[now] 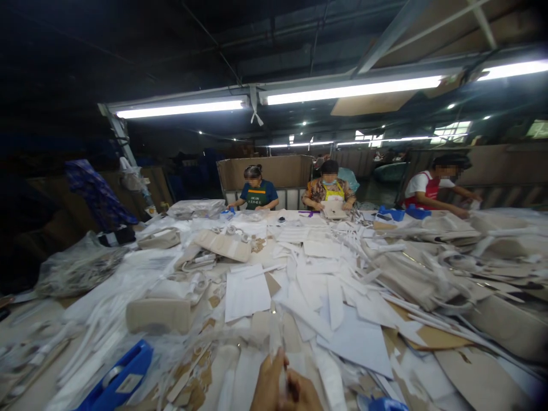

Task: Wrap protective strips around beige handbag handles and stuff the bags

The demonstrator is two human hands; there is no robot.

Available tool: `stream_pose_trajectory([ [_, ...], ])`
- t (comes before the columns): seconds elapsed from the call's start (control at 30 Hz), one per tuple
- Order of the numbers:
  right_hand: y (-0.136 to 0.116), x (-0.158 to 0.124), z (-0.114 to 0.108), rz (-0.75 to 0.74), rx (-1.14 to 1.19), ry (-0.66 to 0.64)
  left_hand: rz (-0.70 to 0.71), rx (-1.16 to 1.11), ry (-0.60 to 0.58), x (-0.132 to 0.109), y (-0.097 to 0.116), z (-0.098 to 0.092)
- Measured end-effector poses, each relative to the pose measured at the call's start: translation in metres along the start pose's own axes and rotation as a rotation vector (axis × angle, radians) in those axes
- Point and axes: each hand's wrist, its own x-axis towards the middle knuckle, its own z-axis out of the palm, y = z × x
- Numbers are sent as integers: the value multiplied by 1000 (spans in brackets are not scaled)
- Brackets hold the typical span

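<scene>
Head view: white strip (276, 342) seemingly pinched between left hand (268, 385), right hand (305, 395).

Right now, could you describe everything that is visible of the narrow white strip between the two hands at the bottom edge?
The narrow white strip is long, thin and pale, like paper or clear film; blur hides its surface. It stands nearly upright in the picture. Its lower end sits between the left hand and the right hand, which meet at it; which fingers grip it is unclear. Its upper end shows against the white paper pieces.
</scene>
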Motion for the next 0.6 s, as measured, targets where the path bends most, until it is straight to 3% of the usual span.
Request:
stream_pose_trajectory([
  [0.1, -4, -5, 2, -115, -77, 22, -156, -140, -65, -2, 4, 3],
  [0.17, -12, -8, 4, -66, -105, 103, -68, -80, -37, -2, 4, 8],
  [0.23, -24, -8, 2, 82, -67, 147, 116, 59, 15, -2, 3, 14],
  [0.3, -33, -8, -3, 192, -28, 151, 190, 116, 11, -3, 2, 20],
  [0.37, -39, -10, -11, 105, -66, 172, 77, 54, -49, -2, 4, 24],
  [0.43, -40, -14, -19, -90, -185, 155, -91, 15, -112, 1, 6, 26],
  [0.5, -38, -17, -24, -164, -275, 121, -116, 40, -108, 5, 4, 26],
  [0.6, -34, -18, -27, 138, -184, 97, 14, 87, -14, 9, -7, 28],
])
